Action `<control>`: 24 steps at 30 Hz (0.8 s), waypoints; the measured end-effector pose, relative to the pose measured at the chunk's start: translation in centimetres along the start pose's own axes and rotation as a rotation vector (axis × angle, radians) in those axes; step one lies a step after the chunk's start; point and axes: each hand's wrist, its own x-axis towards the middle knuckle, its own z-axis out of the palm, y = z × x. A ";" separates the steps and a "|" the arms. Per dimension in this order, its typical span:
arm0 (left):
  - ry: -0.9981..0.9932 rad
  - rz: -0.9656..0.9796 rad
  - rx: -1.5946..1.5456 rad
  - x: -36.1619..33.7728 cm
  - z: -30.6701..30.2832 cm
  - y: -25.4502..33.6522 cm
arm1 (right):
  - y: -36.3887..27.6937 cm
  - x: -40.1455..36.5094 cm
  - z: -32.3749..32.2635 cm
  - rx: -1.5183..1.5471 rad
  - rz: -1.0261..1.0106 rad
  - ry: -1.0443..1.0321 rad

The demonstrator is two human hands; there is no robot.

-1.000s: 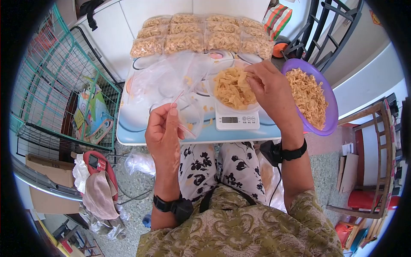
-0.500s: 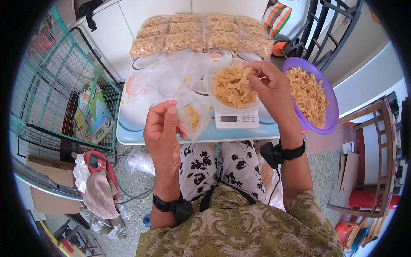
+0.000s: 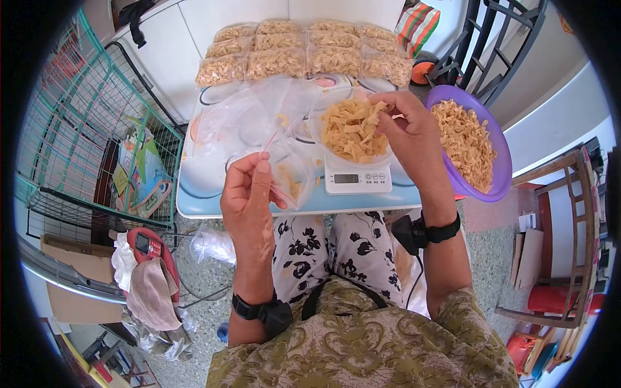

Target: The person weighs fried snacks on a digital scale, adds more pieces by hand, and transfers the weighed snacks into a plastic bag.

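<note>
A clear zip bag with a few yellow pieces inside hangs from my left hand, whose thumb and fingers pinch its edge. My right hand is at the right side of a clear bowl, its fingers closed on the dried strips heaped there. Under the bowl is a white digital scale with a small grey display, its digits too faint to read. Flat empty plastic bags lie left of the bowl.
Filled bags stand in rows at the table's back. A purple basin of dried strips is at the right. Left of the table stands a green wire cage. A red stool holds a cloth and a phone.
My left hand and the bag in it have shifted slightly right. The strips at the right of the bowl sit a little differently under my right hand's fingers.
</note>
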 end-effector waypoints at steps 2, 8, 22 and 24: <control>0.004 -0.009 0.007 -0.1 0.1 0.0 | 0.0 -0.1 0.1 -0.030 -0.017 0.010; 0.000 0.001 0.001 -0.1 -0.1 0.0 | 0.1 -0.1 0.3 -0.100 -0.061 0.034; -0.001 -0.005 0.001 0.0 -0.2 0.0 | -0.2 -0.2 0.4 -0.018 -0.016 0.032; -0.008 -0.009 0.000 0.0 -0.2 -0.1 | -0.5 -0.1 0.3 0.047 0.003 0.040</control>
